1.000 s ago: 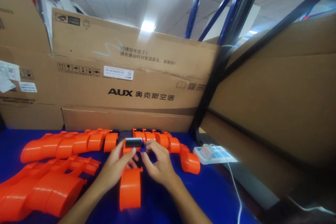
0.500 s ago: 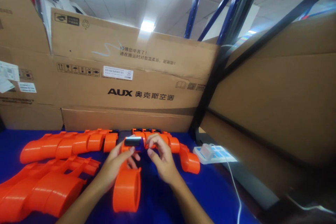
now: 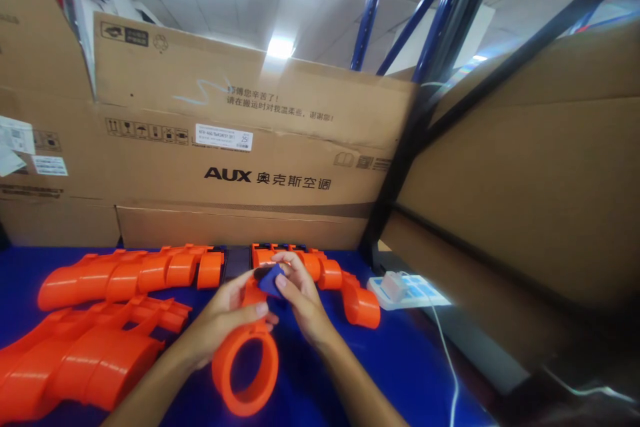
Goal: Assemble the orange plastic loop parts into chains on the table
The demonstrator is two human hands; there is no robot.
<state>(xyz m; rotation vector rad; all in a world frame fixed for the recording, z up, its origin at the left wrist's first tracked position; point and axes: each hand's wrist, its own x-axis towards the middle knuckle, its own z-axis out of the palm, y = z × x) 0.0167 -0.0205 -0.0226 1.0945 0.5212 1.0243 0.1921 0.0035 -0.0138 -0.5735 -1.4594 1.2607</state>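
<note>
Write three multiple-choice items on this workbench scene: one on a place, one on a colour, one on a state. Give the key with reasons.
1. Where does the white power strip lie?
A. to the right of the hands
B. on top of the cardboard box
C. left of the orange stack

2. What colour is the small piece pinched by the right hand?
A. green
B. blue
C. white

3. How is the orange tape dispenser held by the left hand?
A. flat on the table
B. inside a box
C. tipped up, its ring opening facing the camera

Key: 1 A, the strip sits on the blue table at the right. 2 B, it is blue against the orange. 3 C, the table shows through the ring.
</note>
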